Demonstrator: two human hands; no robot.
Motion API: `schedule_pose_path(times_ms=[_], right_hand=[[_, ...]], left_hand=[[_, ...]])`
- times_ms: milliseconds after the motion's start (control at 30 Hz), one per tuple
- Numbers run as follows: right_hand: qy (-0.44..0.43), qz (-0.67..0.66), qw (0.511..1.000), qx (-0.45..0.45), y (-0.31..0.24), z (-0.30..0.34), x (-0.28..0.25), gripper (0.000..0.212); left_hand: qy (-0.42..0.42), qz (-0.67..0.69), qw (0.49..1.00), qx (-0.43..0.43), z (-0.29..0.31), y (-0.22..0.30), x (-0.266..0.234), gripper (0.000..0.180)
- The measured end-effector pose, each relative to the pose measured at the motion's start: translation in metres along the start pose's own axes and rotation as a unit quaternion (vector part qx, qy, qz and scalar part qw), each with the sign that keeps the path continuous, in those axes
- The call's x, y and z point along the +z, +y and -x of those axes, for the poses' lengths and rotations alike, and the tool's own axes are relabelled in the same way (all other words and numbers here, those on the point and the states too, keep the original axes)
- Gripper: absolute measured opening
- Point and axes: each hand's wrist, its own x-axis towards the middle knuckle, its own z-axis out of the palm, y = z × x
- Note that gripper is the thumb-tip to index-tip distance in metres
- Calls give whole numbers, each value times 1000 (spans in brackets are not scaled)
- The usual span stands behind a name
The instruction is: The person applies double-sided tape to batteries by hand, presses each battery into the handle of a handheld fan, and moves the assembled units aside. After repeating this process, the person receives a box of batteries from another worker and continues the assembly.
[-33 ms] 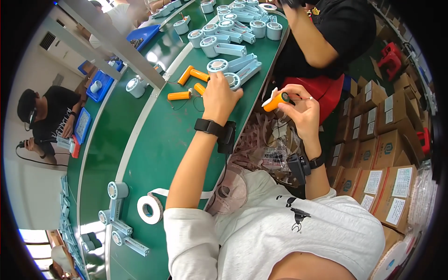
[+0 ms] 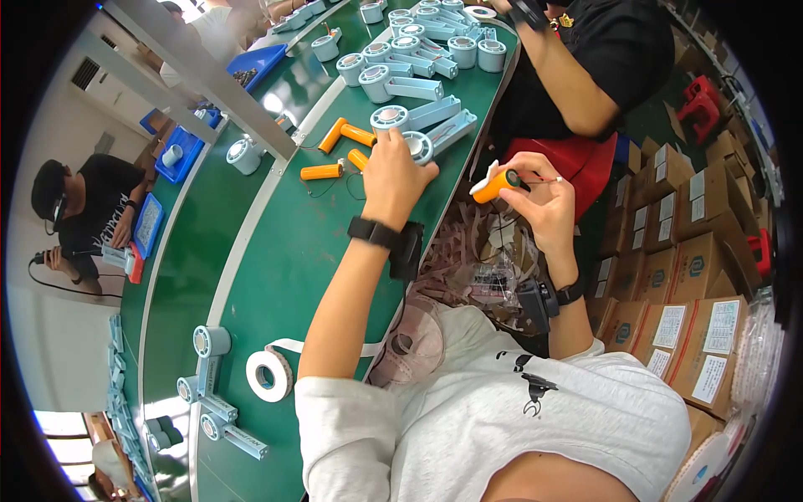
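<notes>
My left hand (image 2: 395,180) is closed around the round head of a light-blue handheld fan casing (image 2: 452,134) lying on the green table; the fingers partly cover the head. Another light-blue fan casing (image 2: 431,115) lies right beside it. Off the table's right edge, my right hand (image 2: 544,201) pinches an orange cylindrical battery (image 2: 495,186) with a dark end. A white strip (image 2: 483,177) sticks out from the battery, and a thin wire with a small white plug runs by my fingers. Orange batteries (image 2: 322,171) with wires lie left of my left hand.
Several light-blue fan casings (image 2: 400,87) crowd the far table end; others (image 2: 212,341) lie near left. A white tape roll (image 2: 269,376) rests on the green table (image 2: 276,284). A metal post (image 2: 213,79) rises at left. Co-workers sit around; cardboard boxes (image 2: 703,276) stack at right.
The fan casing under my left hand has shifted slightly right, toward the table edge. My right hand still holds the battery, nearly unmoved. The co-worker's arm at far right has moved a little.
</notes>
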Motion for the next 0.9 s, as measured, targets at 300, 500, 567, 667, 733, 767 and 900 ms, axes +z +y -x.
schedule_pose_path(times_ms=[300, 500, 567, 667, 733, 767, 900], right_hand=[[-212, -24, 976, 37, -22, -2, 17, 29], [-310, -68, 947, 54, -16, -11, 111, 29], [-347, -81, 934, 23, -12, -16, 127, 27], [-376, -56, 925, 7, 3, -23, 141, 24], [-390, -39, 920, -2, 11, -21, 145, 23], [-391, -35, 920, -7, 18, -20, 147, 22], [-395, -3, 918, -43, 36, -15, 148, 20]], left_hand=[[-51, 3, 999, -4, 120, -91, -144, 54], [-64, -3, 997, 40, 155, -113, -135, 51], [-71, -44, 994, 64, 158, -116, -129, 47], [-95, -129, 979, 126, 156, -121, -119, 40], [-109, -178, 969, 132, 155, -111, -115, 33], [-118, -203, 963, 131, 156, -110, -114, 29], [-68, -84, 989, 100, 158, -125, -109, 18]])
